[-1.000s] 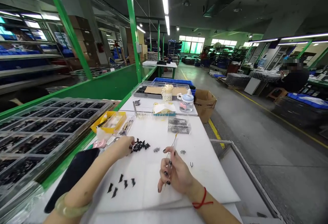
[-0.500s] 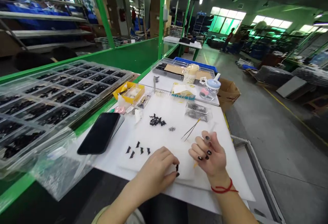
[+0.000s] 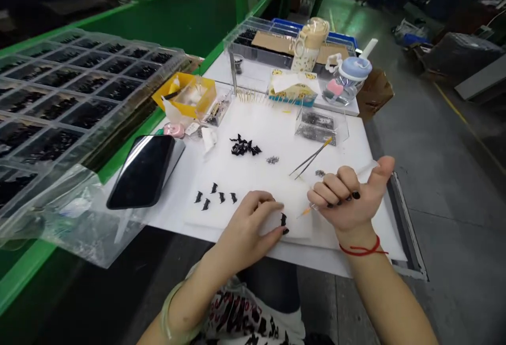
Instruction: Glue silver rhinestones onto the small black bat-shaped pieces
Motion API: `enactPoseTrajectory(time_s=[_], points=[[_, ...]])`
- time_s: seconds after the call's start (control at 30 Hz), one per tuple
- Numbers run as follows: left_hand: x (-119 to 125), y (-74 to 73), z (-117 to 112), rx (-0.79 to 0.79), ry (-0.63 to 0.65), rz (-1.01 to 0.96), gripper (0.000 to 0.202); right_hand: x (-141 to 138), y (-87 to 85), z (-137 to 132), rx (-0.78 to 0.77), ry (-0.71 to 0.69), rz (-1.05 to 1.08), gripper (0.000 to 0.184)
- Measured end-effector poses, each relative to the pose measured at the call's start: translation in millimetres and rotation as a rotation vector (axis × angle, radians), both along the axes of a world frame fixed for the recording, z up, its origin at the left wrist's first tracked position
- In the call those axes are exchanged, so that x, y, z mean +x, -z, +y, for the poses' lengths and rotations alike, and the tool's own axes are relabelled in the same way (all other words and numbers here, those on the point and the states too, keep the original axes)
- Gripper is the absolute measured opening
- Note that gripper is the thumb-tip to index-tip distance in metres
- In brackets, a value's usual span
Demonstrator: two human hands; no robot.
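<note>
We see the white table (image 3: 272, 124) brightly and evenly lit from above, with only faint shadows under the hands. The far floor lies dim and green-tinted. Straight edges bow toward the frame's borders, and the clear plastic tray (image 3: 79, 87) catches soft glare.

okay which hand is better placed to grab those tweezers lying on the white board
Probably the right hand. The tweezers lie just above its knuckles, while the left hand is lower and pinches a small black part. However, the right hand's curled fingers already grip a thin stick.
</note>
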State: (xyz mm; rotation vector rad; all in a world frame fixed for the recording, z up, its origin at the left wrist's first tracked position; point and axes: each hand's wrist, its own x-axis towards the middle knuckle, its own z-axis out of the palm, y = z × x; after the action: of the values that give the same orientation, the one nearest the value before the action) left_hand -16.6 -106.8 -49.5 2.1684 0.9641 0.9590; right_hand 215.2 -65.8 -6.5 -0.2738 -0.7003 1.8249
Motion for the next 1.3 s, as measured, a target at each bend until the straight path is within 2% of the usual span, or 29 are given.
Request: enactPoseTrajectory(time_s=[0.07,0.1,0.23,0.4,0.77,1.1,1.3], points=[[-0.4,-0.3,-1.0,-0.002,-0.003,-0.007,0.047,1.9,3.7,1.2,-0.041,0.007,-0.012,0.081],[-0.9,-1.5,-1.0,-0.006,0.005,-0.006,0.047,1.7,5.3,1.1,-0.075,0.027,-0.017,0.08],[-3.5,-7.2,0.5,-0.031,0.027,-0.014,0.025,-2.4,11.3,-1.3,-0.158,0.077,-0.02,0.076],[-2.4,-8.4,-1.7,-0.064,-0.029,-0.02,0.016,-7.3,16.8,-2.8,-0.196,0.115,-0.01,0.073],[4.0,-16.6,-4.9,-0.034,-0.096,0.033,0.013,-21.5,3.0,-5.3,-0.23,0.187,-0.136,0.081],[3.2,-20.4,-4.0,-0.028,-0.101,0.089,0.015,-24.9,1.0,-7.8,-0.265,0.216,-0.117,0.072],[3.6,-22.4,-3.6,-0.023,-0.101,0.112,0.012,-27.4,-3.4,-7.1,-0.288,0.224,-0.102,0.074]])
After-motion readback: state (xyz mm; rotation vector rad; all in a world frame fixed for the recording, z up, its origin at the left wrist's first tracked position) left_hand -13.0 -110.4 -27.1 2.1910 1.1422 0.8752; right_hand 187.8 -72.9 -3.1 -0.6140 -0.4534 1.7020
